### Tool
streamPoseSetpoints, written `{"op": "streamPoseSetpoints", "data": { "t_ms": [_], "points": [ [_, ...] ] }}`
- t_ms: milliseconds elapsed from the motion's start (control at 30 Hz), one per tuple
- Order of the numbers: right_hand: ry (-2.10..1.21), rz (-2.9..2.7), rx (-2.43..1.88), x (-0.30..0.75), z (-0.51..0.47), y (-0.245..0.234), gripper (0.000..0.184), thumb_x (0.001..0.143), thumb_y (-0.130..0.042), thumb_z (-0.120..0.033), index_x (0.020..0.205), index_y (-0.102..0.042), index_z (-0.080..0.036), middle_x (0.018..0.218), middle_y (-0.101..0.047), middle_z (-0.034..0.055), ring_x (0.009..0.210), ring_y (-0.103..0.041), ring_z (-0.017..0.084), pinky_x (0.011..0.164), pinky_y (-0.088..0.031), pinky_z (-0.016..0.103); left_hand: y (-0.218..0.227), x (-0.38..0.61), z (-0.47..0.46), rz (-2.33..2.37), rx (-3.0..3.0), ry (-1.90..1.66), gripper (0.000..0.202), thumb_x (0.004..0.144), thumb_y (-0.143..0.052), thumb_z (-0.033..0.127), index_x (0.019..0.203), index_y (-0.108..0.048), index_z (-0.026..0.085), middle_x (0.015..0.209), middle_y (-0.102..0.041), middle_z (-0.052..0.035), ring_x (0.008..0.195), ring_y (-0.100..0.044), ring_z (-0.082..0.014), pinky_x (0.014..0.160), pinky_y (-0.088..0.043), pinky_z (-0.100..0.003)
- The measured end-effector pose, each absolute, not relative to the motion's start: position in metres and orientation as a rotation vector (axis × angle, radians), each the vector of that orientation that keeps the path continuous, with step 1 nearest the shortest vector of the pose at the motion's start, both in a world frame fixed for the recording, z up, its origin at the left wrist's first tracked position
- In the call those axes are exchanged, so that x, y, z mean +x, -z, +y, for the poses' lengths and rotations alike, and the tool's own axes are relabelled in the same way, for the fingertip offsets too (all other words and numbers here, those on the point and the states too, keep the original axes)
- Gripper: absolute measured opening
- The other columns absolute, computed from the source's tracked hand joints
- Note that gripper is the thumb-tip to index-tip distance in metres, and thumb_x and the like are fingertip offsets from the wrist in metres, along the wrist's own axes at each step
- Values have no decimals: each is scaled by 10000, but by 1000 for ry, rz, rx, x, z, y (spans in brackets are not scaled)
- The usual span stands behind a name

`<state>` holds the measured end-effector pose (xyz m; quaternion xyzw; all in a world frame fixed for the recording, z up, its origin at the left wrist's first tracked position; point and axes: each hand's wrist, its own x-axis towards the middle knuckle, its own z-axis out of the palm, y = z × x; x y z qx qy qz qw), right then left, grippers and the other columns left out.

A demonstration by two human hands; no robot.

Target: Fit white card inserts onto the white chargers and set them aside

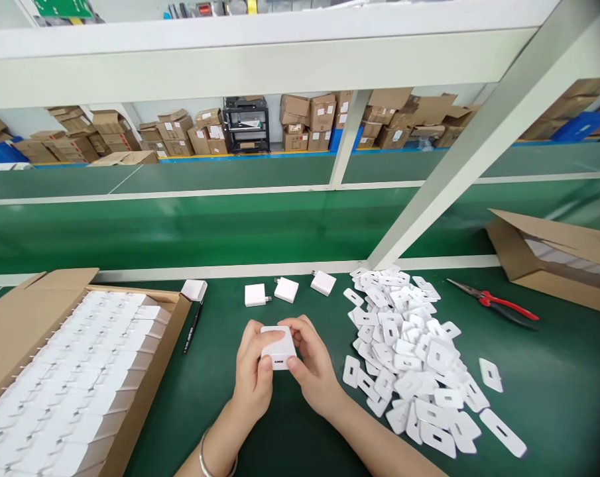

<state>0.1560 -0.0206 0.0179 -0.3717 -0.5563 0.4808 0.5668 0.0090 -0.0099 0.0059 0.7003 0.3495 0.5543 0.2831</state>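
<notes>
Between both hands, above the green table, is a small white square charger-like block [278, 349] with a dark slot in the side facing me. My left hand [252, 371] grips it from the left, a finger lying across its top. My right hand [314, 368] closes on its right side, the thumb at the lower right corner. Beyond the hands lie similar white blocks with a metal plug end: one at the left [254, 295], one in the middle [286, 289], one at the right [323, 283].
A carton [150, 371] of packed white blocks stands left, beside a black pen [193, 328] and another white block [194, 289]. Right is a heap of flat white slotted plates [409, 351], then red-handled pliers [493, 301] and an open carton [553, 265]. A slanted white post [459, 152] rises behind.
</notes>
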Motion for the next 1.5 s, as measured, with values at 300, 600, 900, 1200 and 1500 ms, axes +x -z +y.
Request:
{"op": "streamPoseSetpoints", "data": {
  "t_ms": [300,600,900,1200,1500],
  "points": [
    [-1000,-1403,-898,159,-20,-20,354,948,-641,-525,1206,-647,-282,923,-533,23,812,-547,202,730,-489,361,-9,8,-12,965,1955,-1509,347,1077,-384,424,1214,-647,244,885,-543,-40,755,-502,-185,622,-425,-295],
    [-1083,-1275,-962,152,-19,-13,260,973,-623,-453,1169,-633,-283,959,-519,18,823,-562,185,730,-494,340,-5,14,-12,982,1667,-1367,499,1090,-221,494,1196,-655,271,971,-524,-49,831,-540,-205,702,-467,-334],
    [-1110,-1306,-940,156,-20,-15,329,1007,-522,-514,1225,-601,-280,985,-508,36,841,-557,203,744,-511,363,-7,12,-12,1023,1774,-1360,347,1089,-341,397,1209,-633,253,972,-537,-54,824,-538,-194,694,-463,-311],
    [-1092,-1324,-950,155,-20,-14,274,986,-608,-430,1221,-614,-289,988,-524,28,862,-577,198,770,-513,354,-7,7,-7,987,1778,-1407,352,1075,-396,437,1182,-680,258,978,-588,-60,848,-557,-202,713,-473,-311],
    [-864,-1513,-983,161,-21,-15,399,1065,-429,-397,1457,-456,-325,1269,-536,102,1117,-555,271,937,-503,459,-16,9,-2,767,1040,-1082,590,1057,-344,589,1584,-354,324,1365,-611,-125,1178,-628,-274,974,-533,-426]
  ]
}}
